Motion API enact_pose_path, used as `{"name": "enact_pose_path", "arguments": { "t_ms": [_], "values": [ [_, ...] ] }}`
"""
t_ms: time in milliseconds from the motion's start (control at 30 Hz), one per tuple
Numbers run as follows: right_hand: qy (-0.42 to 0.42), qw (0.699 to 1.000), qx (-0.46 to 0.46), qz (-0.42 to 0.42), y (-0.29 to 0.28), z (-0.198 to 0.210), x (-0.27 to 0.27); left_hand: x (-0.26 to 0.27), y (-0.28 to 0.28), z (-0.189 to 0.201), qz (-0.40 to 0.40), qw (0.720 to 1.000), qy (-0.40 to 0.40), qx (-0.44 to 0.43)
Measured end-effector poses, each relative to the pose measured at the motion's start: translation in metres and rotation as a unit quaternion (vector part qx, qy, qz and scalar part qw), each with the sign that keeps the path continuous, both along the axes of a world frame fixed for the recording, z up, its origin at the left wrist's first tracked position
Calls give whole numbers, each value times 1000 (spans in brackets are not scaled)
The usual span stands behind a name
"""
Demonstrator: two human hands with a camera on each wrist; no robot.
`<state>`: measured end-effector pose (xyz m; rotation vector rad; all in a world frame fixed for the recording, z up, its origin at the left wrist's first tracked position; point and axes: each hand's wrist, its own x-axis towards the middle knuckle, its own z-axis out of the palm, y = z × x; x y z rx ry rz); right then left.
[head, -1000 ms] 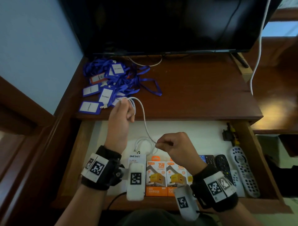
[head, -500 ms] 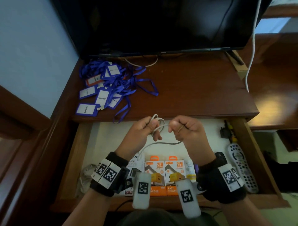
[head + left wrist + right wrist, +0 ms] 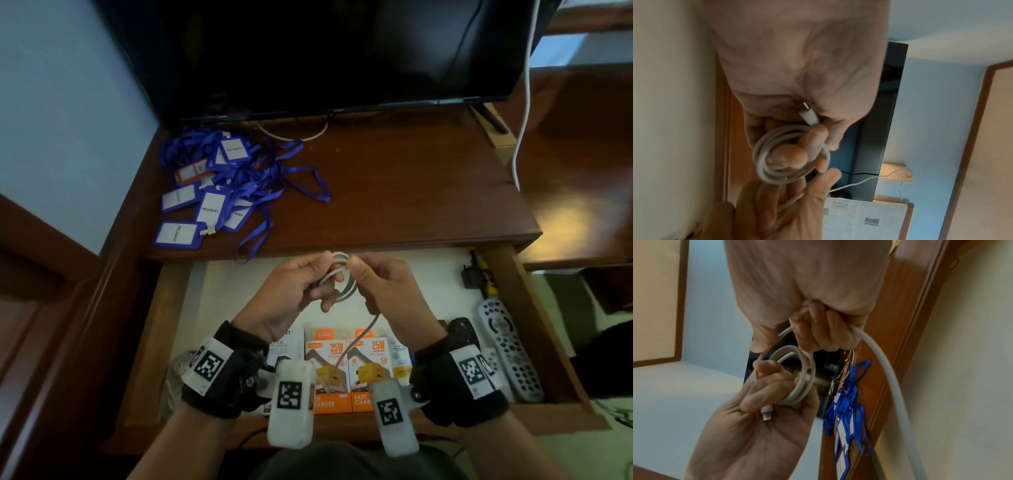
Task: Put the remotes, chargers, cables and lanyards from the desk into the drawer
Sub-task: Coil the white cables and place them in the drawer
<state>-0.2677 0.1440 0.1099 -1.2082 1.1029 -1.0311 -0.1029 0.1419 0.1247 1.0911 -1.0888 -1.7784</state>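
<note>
Change: half a second ago the thin white charging cable (image 3: 337, 274) trailed in a loose arc under the hands; now most of it sits wound in a small tight coil, and one strand hangs down over the boxes.
Left hand: the left hand (image 3: 291, 291) has its fingers curled through the coil, with the thumb pinning the white plug end against the palm.
Right hand: the right hand (image 3: 383, 291) is closed round the free strand, fingers curled, right next to the coil.
Cable place: held in the air above the open wooden drawer (image 3: 534, 329), just in front of the tabletop (image 3: 411, 192) edge.
Drawer contents: orange-and-white charger boxes (image 3: 346, 363), a grey remote with round buttons (image 3: 507, 346) and a black remote (image 3: 460, 330).
Tabletop: a heap of blue lanyards with card holders (image 3: 219, 192) lies at its back left.
</note>
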Motion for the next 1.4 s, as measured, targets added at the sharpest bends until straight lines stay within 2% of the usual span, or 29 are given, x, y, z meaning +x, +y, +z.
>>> {"name": "enact_pose_path", "arguments": {
  "t_ms": [400,600,700,767,833,900,1000,1133,1200,1267,1333,1400],
  "values": [
    [124,990,-60,-6,-4,1,11,-1,3,-3,13,998,-27,58],
    [141,987,-75,-13,-7,-10,13,1,4,-4,22,992,31,124],
    [94,994,-61,1,-4,-12,15,4,5,-6,26,990,51,132],
    [2,1000,-15,10,-1,-16,15,8,5,-3,34,986,90,134],
    [-105,993,43,13,0,-23,12,14,4,3,56,977,147,143],
    [-161,983,81,20,0,-32,10,20,4,10,81,967,194,143],
    [-177,977,108,50,1,-43,10,29,6,24,120,958,235,110],
    [-141,979,110,96,6,-48,20,43,2,39,186,938,289,39],
    [-98,987,91,94,8,-45,25,51,-4,40,221,936,275,12],
    [-50,994,57,81,9,-40,29,56,-7,37,258,942,215,-7],
    [2,996,21,88,10,-34,32,57,-8,32,280,955,93,-40],
    [37,992,1,118,11,-27,36,53,-8,25,267,960,-19,-76]
  ]
}}
